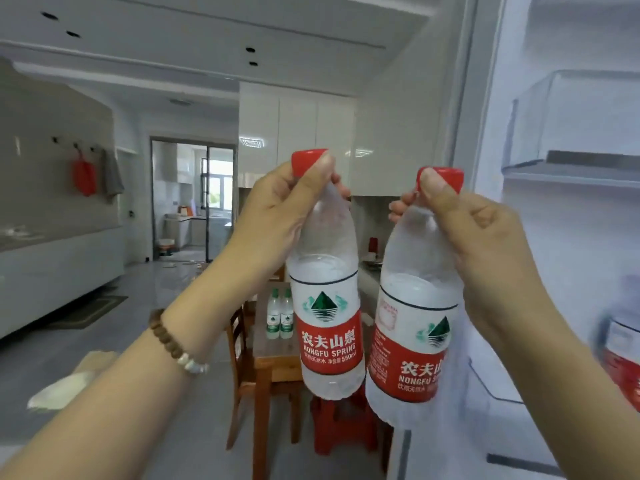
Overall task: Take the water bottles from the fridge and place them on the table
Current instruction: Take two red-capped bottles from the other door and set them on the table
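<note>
My left hand (pixel 277 216) grips a red-capped water bottle (pixel 327 306) by its neck and holds it upright in the air. My right hand (pixel 474 233) grips a second red-labelled water bottle (pixel 412 341) the same way, just right of the first. Both bottles hang in front of me, above the wooden table (pixel 273 358). Two green-labelled bottles (pixel 280 318) stand on that table. The open fridge door (pixel 571 237) is at the right, with another red-labelled bottle (pixel 623 355) blurred in its lower shelf.
A wooden chair (pixel 239 344) stands at the table's left side and a red stool (pixel 343 424) sits below the table. White cabinets line the left wall and back. A doorway (pixel 192 199) opens to a kitchen at the far end. Grey floor stretches to the left.
</note>
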Tool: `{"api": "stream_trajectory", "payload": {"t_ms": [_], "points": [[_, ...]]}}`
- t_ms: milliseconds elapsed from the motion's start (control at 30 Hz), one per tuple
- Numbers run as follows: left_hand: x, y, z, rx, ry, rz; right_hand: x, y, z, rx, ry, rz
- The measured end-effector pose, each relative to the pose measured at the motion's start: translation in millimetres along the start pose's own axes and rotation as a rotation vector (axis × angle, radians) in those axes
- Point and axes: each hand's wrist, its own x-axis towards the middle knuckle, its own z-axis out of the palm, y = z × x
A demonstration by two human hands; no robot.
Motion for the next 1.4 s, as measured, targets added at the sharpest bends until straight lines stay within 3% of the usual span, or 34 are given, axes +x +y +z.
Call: {"api": "stream_trajectory", "payload": {"t_ms": [300, 600, 967, 1400], "points": [[10, -124, -153, 0.013, 0.171, -0.181, 30, 104, 162, 0.123, -0.024, 0.206], [34, -270, -209, 0.085, 0.18, -0.269, 81, 241, 242, 0.068, -0.022, 0.345], [146, -474, -189, 0.109, 0.136, -0.391, 221, 437, 242, 0.003, -0.067, 0.44], [280, -718, -154, 0.092, -0.096, -0.512, 365, 664, 199, -0.137, -0.058, 0.526]]}}
